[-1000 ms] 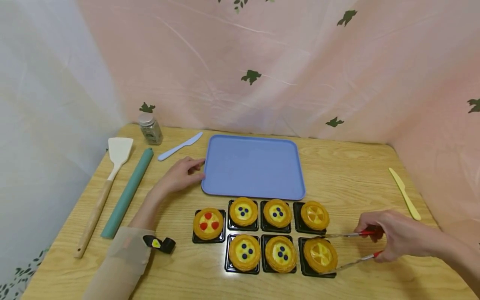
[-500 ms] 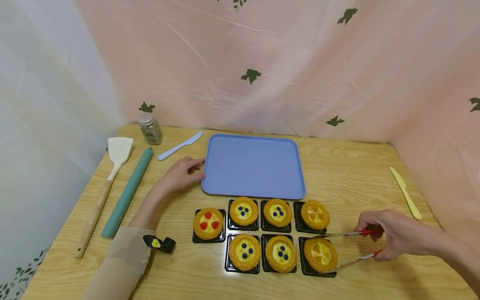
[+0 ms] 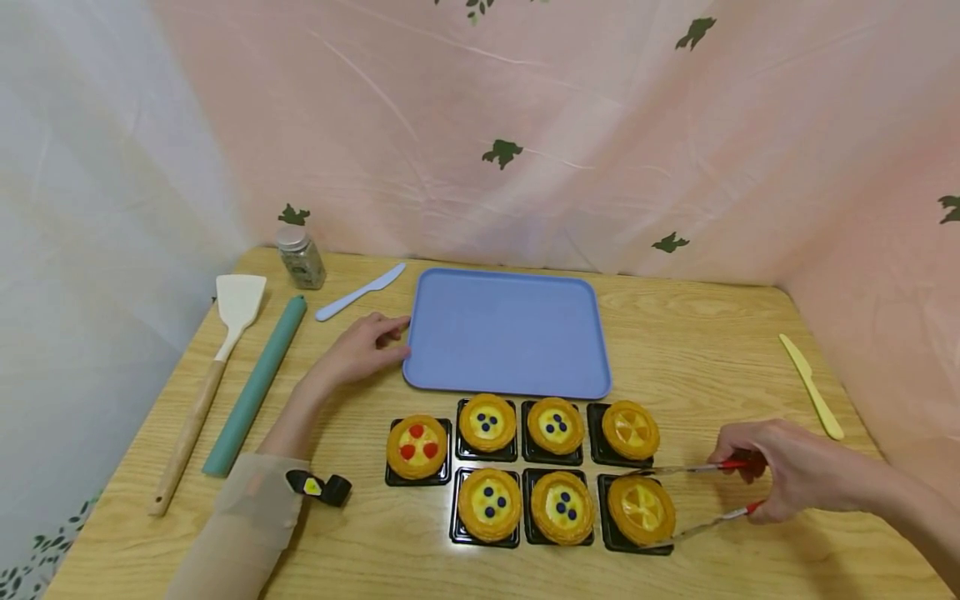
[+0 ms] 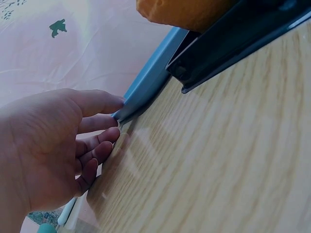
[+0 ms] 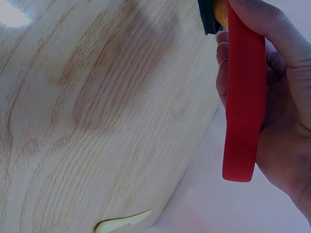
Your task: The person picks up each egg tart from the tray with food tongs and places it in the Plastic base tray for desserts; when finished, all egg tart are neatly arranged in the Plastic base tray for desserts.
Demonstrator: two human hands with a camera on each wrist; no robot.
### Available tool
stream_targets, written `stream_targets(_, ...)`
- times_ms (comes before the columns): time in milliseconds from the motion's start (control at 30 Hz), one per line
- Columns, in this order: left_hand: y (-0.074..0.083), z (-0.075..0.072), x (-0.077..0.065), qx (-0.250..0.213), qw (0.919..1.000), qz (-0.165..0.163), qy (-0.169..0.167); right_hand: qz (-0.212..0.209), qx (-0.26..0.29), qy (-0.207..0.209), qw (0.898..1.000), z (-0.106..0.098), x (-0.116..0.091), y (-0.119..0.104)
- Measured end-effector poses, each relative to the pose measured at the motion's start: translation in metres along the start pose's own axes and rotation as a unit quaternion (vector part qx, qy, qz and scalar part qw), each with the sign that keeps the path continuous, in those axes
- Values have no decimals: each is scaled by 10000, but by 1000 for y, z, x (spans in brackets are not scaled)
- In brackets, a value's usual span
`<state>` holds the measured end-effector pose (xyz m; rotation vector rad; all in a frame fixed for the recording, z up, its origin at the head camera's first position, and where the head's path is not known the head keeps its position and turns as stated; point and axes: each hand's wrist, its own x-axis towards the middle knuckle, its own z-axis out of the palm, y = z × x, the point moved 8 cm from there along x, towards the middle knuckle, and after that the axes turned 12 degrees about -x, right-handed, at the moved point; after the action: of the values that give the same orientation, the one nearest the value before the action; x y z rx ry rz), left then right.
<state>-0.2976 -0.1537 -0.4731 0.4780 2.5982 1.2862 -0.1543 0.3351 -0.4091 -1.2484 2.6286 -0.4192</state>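
My left hand [image 3: 365, 350] rests at the left edge of a blue rectangular tray [image 3: 510, 333], index fingertip and thumb touching its rim. In the left wrist view, the other fingers are loosely bent. My right hand [image 3: 810, 468] holds metal tongs [image 3: 693, 470] with red handles [image 5: 244, 107]. Their arms stand spread, one tip on each side of an egg tart with yellow fruit wedges [image 3: 641, 510] in a black square holder. Whether the tips touch the tart is unclear. Behind it sits another wedge-topped tart [image 3: 630, 430].
Several blueberry tarts [image 3: 487, 505] and one red-topped tart [image 3: 417, 448] sit in black holders before the tray. On the left lie a spatula [image 3: 198, 408], a teal rod [image 3: 257, 387] and a blue knife [image 3: 362, 292], near a spice jar [image 3: 302, 260]. A yellow knife [image 3: 810, 387] lies right.
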Motion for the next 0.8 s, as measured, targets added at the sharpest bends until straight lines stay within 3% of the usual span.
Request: stream_targets(800, -1, 0, 0, -17, 10000, -54, -25, 48, 276, -164, 9995, -6, -1, -2)
